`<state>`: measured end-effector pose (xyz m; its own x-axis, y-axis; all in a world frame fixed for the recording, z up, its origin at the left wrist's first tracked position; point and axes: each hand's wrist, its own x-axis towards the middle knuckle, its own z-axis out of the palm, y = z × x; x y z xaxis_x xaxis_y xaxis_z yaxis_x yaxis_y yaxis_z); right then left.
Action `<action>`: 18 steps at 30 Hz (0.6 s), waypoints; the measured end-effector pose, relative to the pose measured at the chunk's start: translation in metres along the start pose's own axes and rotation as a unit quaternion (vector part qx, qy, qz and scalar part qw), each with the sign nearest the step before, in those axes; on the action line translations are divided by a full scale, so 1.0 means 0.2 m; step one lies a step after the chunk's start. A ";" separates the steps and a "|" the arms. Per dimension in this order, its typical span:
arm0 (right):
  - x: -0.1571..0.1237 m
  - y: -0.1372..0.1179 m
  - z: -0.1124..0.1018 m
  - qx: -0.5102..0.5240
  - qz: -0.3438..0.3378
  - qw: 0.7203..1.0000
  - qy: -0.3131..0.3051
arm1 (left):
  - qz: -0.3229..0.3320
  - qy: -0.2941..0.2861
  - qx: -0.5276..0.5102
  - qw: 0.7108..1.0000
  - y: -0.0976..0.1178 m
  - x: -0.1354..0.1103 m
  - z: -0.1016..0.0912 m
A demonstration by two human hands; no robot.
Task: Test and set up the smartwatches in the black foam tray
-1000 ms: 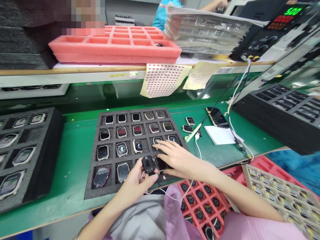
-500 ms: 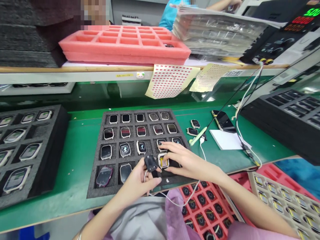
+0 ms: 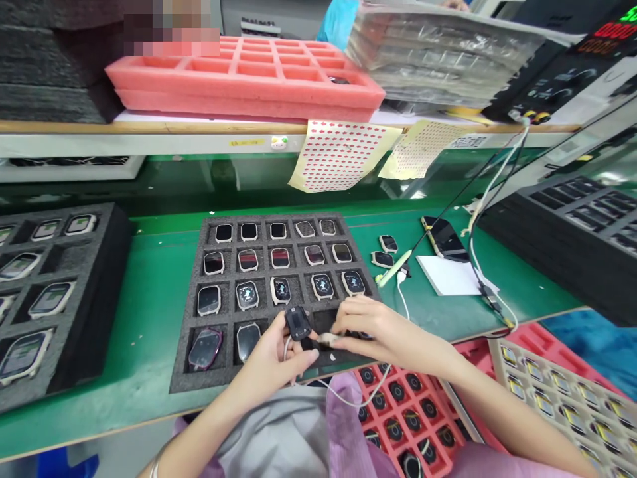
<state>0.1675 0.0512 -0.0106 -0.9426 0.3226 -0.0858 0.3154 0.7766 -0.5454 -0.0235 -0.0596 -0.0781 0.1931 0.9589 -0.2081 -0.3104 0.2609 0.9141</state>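
Note:
My left hand (image 3: 283, 352) is closed around a small black block (image 3: 298, 323) with a white cable (image 3: 343, 398) trailing from it. My right hand (image 3: 365, 325) pinches a pale smartwatch case (image 3: 329, 339), turned edge-on and blurred, just right of the block. Both hands are over the front of a dark grey foam tray (image 3: 180, 358). In its pockets sit several smartwatches, some with lit dials, such as a lit smartwatch (image 3: 322, 286) behind my right hand. At the front left a purple-rimmed watch (image 3: 205, 350) lies tilted. My fingers hide part of the front row.
Another foam tray of watches (image 3: 94, 318) stands at left. To the right are two loose watches (image 3: 385, 251), a green-handled tool (image 3: 394, 268), a phone (image 3: 444, 239) and white paper (image 3: 450, 275). Red trays (image 3: 405, 458) sit low near my lap. A shelf (image 3: 189, 141) crosses behind.
My right fingers have closed on the watch case, which showed a yellow inside before and is now lifted and turned edge-on. The left hand keeps the black block. The view has shifted slightly.

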 end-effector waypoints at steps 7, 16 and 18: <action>0.01 -0.03 0.02 0.032 0.047 0.997 -0.050 | 0.006 -0.002 0.002 1.000 0.01 -0.01 0.00; -0.02 -0.08 0.04 0.052 0.123 0.991 0.022 | 0.008 -0.003 -0.008 1.000 0.00 0.01 -0.01; -0.03 -0.08 0.02 0.066 0.124 0.986 0.092 | 0.006 -0.009 -0.008 1.000 0.00 0.01 -0.01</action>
<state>0.1666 0.0344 -0.0041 -0.7988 0.5957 -0.0840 0.5049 0.5880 -0.6320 -0.0245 -0.0579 -0.0787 0.2061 0.9598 -0.1905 -0.3272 0.2510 0.9110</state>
